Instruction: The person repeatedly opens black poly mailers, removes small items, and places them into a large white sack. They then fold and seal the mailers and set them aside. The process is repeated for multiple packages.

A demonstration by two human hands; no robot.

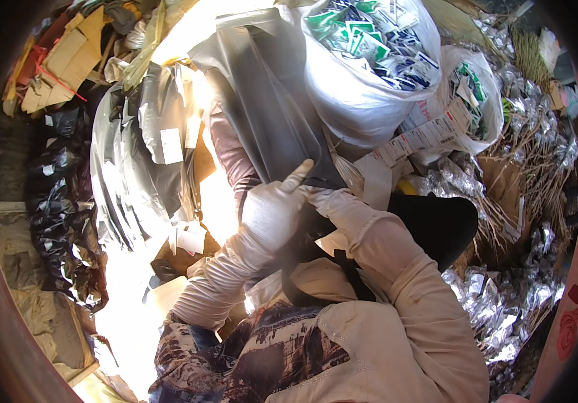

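A long black plastic bag [279, 95] stretches away from me, over a leg in a brownish sleeve or trouser. My left hand [274, 206], in a pale glove, grips the bag's near end, one finger lying straight on top of the plastic. Close beside it, my right hand [327, 199], also gloved, is at the bag's near corner. Its fingertips are hidden by the left hand and the plastic, so its grip does not show.
A large white sack [354, 101] of green and blue printed packets stands ahead, with a smaller white sack [490, 121] beside it. Printed label strips [420, 136] lie nearby. Bundles of bare-stemmed plants [536, 136] in clear plastic line the right. Several black bags [132, 166] lie left, cardboard [69, 65] beyond.
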